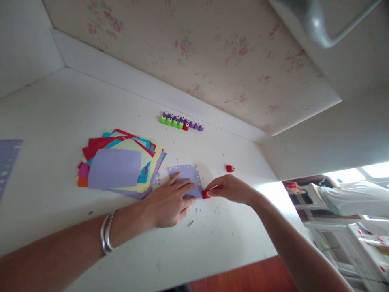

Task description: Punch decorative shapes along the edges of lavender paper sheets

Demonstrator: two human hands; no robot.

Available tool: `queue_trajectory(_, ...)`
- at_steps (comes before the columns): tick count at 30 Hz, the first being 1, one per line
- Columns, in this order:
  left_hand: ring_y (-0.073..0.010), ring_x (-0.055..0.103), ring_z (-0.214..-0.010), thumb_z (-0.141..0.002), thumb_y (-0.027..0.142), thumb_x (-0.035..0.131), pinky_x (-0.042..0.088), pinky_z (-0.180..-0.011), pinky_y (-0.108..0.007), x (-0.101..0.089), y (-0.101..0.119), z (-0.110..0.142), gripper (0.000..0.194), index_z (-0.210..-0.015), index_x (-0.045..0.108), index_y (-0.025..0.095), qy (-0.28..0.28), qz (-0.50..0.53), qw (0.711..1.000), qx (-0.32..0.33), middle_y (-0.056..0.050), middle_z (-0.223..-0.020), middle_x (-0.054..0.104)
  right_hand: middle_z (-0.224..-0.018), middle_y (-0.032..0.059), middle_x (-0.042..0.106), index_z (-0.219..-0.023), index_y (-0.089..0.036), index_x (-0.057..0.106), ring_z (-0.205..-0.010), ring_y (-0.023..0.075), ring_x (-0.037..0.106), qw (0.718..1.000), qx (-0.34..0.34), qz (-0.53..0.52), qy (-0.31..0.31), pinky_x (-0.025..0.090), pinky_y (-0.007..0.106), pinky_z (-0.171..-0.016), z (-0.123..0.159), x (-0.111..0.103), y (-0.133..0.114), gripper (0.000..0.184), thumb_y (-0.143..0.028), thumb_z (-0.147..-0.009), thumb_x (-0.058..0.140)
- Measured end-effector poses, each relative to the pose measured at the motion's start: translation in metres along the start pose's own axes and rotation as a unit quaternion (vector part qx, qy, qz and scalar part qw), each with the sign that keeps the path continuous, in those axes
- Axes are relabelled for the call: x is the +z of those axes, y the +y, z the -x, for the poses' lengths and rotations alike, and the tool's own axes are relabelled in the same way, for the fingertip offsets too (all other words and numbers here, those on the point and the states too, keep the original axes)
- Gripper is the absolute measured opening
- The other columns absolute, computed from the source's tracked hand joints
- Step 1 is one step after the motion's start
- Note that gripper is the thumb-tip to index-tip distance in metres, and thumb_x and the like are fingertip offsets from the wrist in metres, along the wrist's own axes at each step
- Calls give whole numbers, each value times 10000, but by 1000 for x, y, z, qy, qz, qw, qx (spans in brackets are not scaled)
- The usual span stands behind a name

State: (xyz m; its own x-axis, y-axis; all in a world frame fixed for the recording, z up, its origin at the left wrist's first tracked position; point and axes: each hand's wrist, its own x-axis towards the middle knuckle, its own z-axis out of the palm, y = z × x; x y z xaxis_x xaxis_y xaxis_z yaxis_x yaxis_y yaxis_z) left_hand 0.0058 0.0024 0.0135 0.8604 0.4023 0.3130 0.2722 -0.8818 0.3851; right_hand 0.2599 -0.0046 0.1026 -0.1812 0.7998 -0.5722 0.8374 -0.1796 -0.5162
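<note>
A small sheet of lilac paper point(189, 178) lies on the white table, with rows of punched holes along its top and right edges. My left hand point(167, 201) rests on it, fingers spread and pressing it flat. At the sheet's lower right corner is a small red paper punch point(206, 194), pinched in the fingers of my right hand point(228, 189). Whether the paper's edge sits inside the punch's slot is too small to tell. Another red paper punch point(230, 168) stands apart, beyond my right hand.
Several purple and green punches point(175, 122), plus a red one, stand in rows near the back. To the left is a fanned pile of coloured paper point(115, 169). Another punched lilac sheet point(8, 160) lies at the far left. Tiny paper bits point(190, 223) dot the table.
</note>
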Motion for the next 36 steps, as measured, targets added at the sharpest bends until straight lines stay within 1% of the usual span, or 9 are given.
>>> queue_trajectory(8, -268, 445, -1341, -986, 366, 488, 148, -1172, -526, 2, -1, 2, 318, -1229, 666, 264, 2, 8, 1000, 0, -107, -1423, 536, -869, 7, 793, -951, -302, 811, -762, 201, 701, 998, 25, 43, 26, 529, 308, -696, 5, -11, 12, 185, -339, -848, 661)
queue_trajectory(12, -272, 447, -1341, -978, 364, 502, 147, -1173, -532, 1, -1, 1, 310, -1215, 671, 258, 5, 13, 1000, -4, -113, -1411, 543, -937, 40, 793, -1010, -278, 793, -800, 221, 715, 994, 18, 56, 93, 552, 343, -732, 9, -13, 17, 229, -353, -884, 617)
queue_trajectory(17, -264, 470, -1317, -967, 344, 518, 138, -1193, -523, -2, 2, 0, 261, -1132, 686, 230, 10, 11, 1000, -15, -106, -1367, 564, -1091, 56, 761, -1132, -270, 738, -885, 224, 728, 987, -14, 22, 157, 595, 336, -757, 15, 6, 24, 351, -366, -794, 728)
queue_trajectory(19, -261, 487, -1296, -967, 326, 516, 152, -1197, -525, -2, 4, -1, 246, -1116, 679, 218, 20, 4, 1000, -22, -99, -1327, 587, -1088, 45, 757, -1086, -273, 750, -885, 217, 725, 981, -46, 49, 181, 592, 351, -795, 17, 16, 27, 283, -335, -812, 713)
queue_trajectory(23, -268, 466, -1320, -995, 282, 448, 203, -1192, -530, -2, 5, -1, 299, -1229, 618, 202, 46, -31, 997, -59, -99, -1325, 588, -1053, 51, 759, -1096, -258, 743, -834, 204, 731, 962, -56, 57, 260, 596, 353, -783, 20, 30, 39, 262, -373, -896, 619)
queue_trajectory(27, -298, 461, -1328, -980, 288, 477, 267, -1169, -540, 1, 2, -1, 323, -1261, 595, 183, 62, -54, 991, -102, -115, -1353, 574, -1064, 70, 754, -1153, -228, 724, -834, 200, 734, 937, -20, 32, 346, 600, 337, -761, 18, 31, 64, 342, -419, -903, 591)
queue_trajectory(31, -294, 492, -1304, -966, 201, 471, 302, -1158, -541, 4, 0, -1, 317, -1258, 593, 178, 71, -73, 990, -96, -120, -1341, 583, -1018, 61, 761, -1144, -247, 728, -785, 206, 724, 911, 36, 73, 405, 585, 359, -737, 12, 26, 88, 330, -405, -897, 576)
queue_trajectory(33, -298, 495, -1301, -961, 181, 479, 313, -1155, -544, 6, -1, 0, 314, -1252, 595, 172, 70, -84, 990, -89, -122, -1333, 587, -1032, 64, 760, -1171, -259, 718, -782, 220, 717, 900, 55, 108, 419, 574, 377, -725, 10, 27, 92, 337, -393, -899, 570)
queue_trajectory(36, -301, 501, -1292, -963, 175, 479, 328, -1151, -549, 6, -2, 0, 311, -1252, 594, 165, 68, -103, 989, -83, -121, -1323, 591, -1155, 100, 727, -1188, -234, 711, -950, 278, 678, 862, 34, 163, 479, 545, 432, -801, 11, 38, 81, 337, -363, -918, 556)
